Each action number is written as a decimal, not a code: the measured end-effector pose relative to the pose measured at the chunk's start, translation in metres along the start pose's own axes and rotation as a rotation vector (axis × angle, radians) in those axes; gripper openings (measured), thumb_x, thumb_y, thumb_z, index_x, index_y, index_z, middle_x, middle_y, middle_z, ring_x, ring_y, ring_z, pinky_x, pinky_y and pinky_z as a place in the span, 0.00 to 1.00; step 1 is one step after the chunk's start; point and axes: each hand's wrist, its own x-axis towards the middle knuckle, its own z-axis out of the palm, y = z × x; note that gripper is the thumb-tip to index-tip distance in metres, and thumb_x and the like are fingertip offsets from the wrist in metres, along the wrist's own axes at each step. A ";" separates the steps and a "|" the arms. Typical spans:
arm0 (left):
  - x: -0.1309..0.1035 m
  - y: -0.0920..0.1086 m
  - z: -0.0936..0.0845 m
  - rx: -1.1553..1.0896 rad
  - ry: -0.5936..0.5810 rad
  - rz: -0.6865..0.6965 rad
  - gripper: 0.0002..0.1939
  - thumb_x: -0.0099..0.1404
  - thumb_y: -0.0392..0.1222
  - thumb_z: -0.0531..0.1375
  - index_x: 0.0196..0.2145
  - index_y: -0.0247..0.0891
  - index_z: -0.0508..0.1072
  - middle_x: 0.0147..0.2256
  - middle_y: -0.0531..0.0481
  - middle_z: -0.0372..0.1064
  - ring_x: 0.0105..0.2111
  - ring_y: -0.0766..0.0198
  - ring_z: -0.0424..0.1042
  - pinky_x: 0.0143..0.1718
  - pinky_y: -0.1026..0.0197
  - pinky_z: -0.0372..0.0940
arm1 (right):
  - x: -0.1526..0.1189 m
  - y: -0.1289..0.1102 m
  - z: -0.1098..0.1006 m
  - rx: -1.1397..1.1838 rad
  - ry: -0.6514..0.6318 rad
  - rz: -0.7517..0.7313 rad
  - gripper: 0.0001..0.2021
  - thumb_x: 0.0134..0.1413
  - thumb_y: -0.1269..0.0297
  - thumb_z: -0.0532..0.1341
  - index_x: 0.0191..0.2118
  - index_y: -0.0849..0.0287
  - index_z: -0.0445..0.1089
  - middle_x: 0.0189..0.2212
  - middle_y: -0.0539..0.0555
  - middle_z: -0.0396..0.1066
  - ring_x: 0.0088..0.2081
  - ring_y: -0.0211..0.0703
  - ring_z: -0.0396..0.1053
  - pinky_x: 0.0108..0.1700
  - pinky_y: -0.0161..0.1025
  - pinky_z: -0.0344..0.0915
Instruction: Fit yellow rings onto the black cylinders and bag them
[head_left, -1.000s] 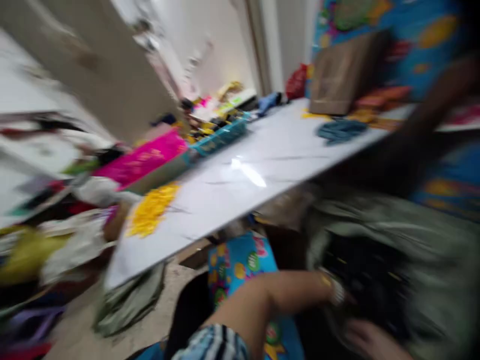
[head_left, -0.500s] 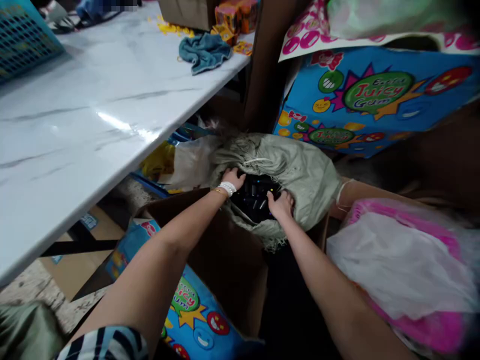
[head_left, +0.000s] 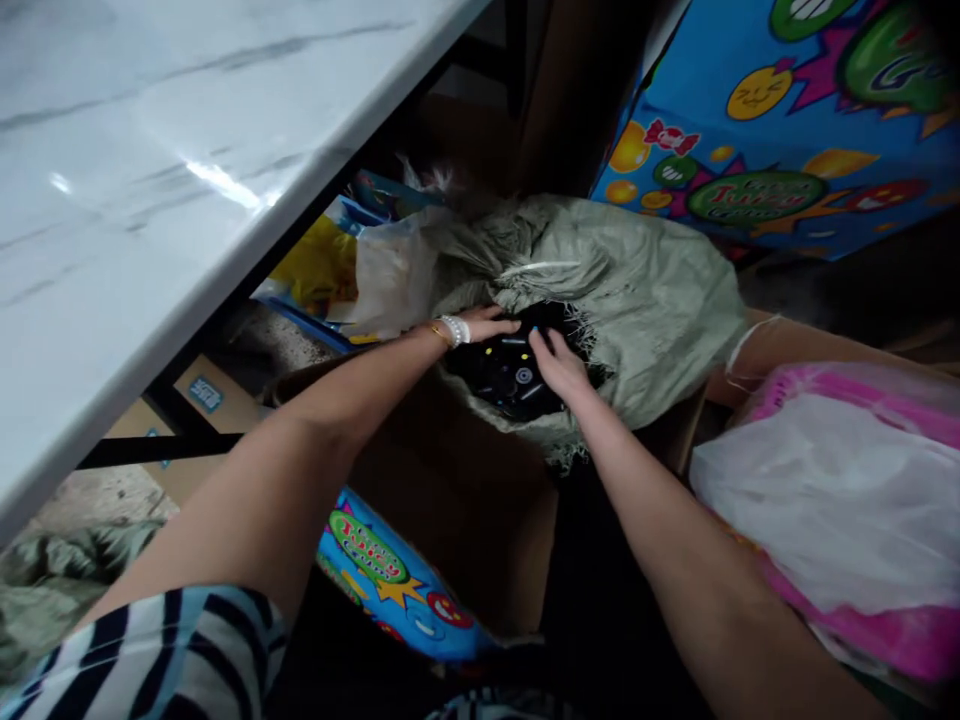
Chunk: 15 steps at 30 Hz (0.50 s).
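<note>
A grey-green woven sack (head_left: 652, 290) lies with its frayed mouth facing me. Inside the mouth is a heap of small black pieces (head_left: 510, 378), some with yellow or blue dots; their exact kind is too dark to make out. My left hand (head_left: 484, 325), with a white beaded bracelet at the wrist, reaches over the heap from the left, fingers stretched out. From the right my right hand (head_left: 561, 365) rests at the heap, thumb and fingers apart. Its fingertips are partly lost against the dark pieces.
An open gum carton (head_left: 409, 570) stands below the sack. The marble-patterned table (head_left: 187, 230) edges in at upper left. Blue gum cartons (head_left: 750, 150) are stacked at upper right. A pink and white plastic bag (head_left: 825, 500) lies on the right, yellow items (head_left: 319, 265) under the table.
My view has moved closer and lower over the sack. Both hands have come nearer each other over the black pieces, the left one stretching further across the opening.
</note>
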 end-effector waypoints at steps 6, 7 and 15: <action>-0.072 -0.013 0.017 0.157 -0.363 0.055 0.16 0.49 0.42 0.63 0.38 0.41 0.79 0.34 0.54 0.77 0.38 0.58 0.73 0.40 0.63 0.65 | -0.080 -0.039 0.058 0.004 -0.066 -0.230 0.28 0.61 0.42 0.52 0.60 0.52 0.64 0.52 0.58 0.71 0.56 0.52 0.66 0.57 0.46 0.60; -0.081 -0.014 0.021 0.191 -0.416 0.045 0.10 0.46 0.42 0.64 0.30 0.39 0.79 0.27 0.53 0.75 0.33 0.57 0.73 0.37 0.62 0.65 | -0.091 -0.042 0.063 0.003 -0.084 -0.274 0.27 0.60 0.44 0.55 0.59 0.52 0.65 0.53 0.56 0.71 0.56 0.50 0.66 0.57 0.43 0.60; -0.029 0.018 0.027 0.184 -0.106 -0.004 0.13 0.64 0.47 0.62 0.40 0.33 0.75 0.40 0.46 0.73 0.43 0.57 0.72 0.47 0.51 0.66 | -0.026 -0.014 0.010 -0.133 0.102 -0.205 0.21 0.63 0.61 0.52 0.55 0.69 0.68 0.48 0.67 0.73 0.50 0.54 0.70 0.53 0.46 0.60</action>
